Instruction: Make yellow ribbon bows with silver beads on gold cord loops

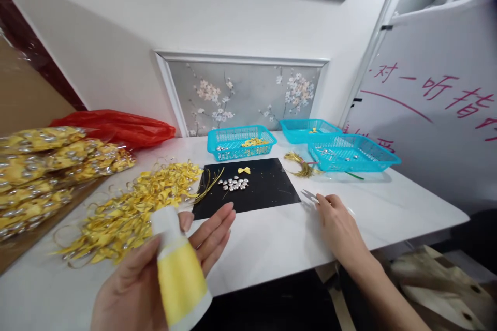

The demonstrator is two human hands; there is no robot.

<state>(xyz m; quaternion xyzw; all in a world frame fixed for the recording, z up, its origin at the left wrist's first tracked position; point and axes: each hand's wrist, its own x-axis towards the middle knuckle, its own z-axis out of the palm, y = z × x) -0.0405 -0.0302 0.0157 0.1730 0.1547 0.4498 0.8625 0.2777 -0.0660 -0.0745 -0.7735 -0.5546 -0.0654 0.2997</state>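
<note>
My left hand (pixel 140 279) is close to the camera, gripping a blurred white-and-yellow bottle (pixel 180 276) between thumb and index finger. Its other fingers are stretched out beyond the bottle. On the white table at the right, my right hand (pixel 339 225) is closed around a metal tool with two pointed prongs (pixel 309 196); whether tweezers or scissors I cannot tell. Between the hands lies a black mat (pixel 267 189). Silver beads (pixel 235 184) are grouped on it, with a yellow bow (pixel 244 170) behind them and thin gold ties (pixel 209 186) across its left edge.
A heap of yellow bows (pixel 132 207) spreads left of the mat, beside bagged yellow pieces (pixel 42 170) and a red plastic bag (pixel 120 126). Blue baskets (pixel 243 152) (pixel 353 152) (pixel 297 134) stand at the back. A tie bundle (pixel 301 165) lies right of the mat.
</note>
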